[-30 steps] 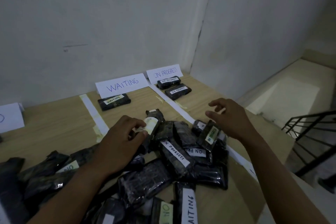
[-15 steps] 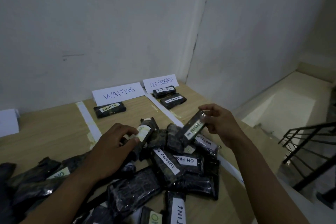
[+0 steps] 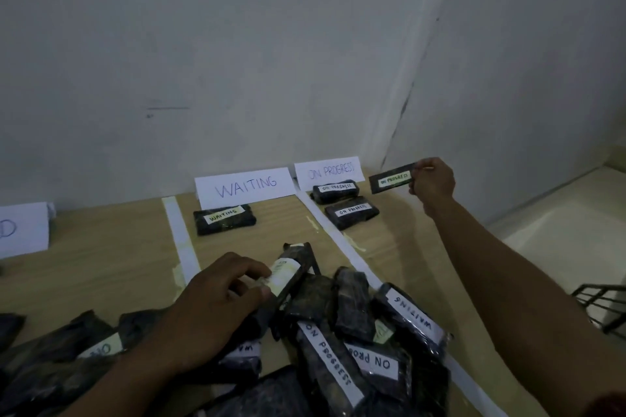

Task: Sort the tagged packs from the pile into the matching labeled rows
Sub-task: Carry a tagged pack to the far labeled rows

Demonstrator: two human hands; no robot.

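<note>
My right hand (image 3: 433,182) pinches a dark pack tagged ON PROGRESS (image 3: 391,178) in the air, to the right of the ON PROGRESS sign (image 3: 328,172). Two packs with that tag (image 3: 350,211) lie in the row under the sign. One pack tagged WAITING (image 3: 224,218) lies below the WAITING sign (image 3: 244,187). My left hand (image 3: 216,310) grips a tilted dark pack with a pale tag (image 3: 288,272) at the top of the pile (image 3: 355,349). The pile of several dark tagged packs fills the near part of the table.
White tape strips (image 3: 181,240) divide the wooden table (image 3: 101,257) into rows. A third sign (image 3: 22,230) stands at the far left. The table sits in a wall corner, with its right edge open to a lower floor and a black metal railing (image 3: 599,301).
My right hand has lifted the ON PROGRESS pack out of the pile and carried it away and to the right, up beside the ON PROGRESS row. My left hand stays on its pack.
</note>
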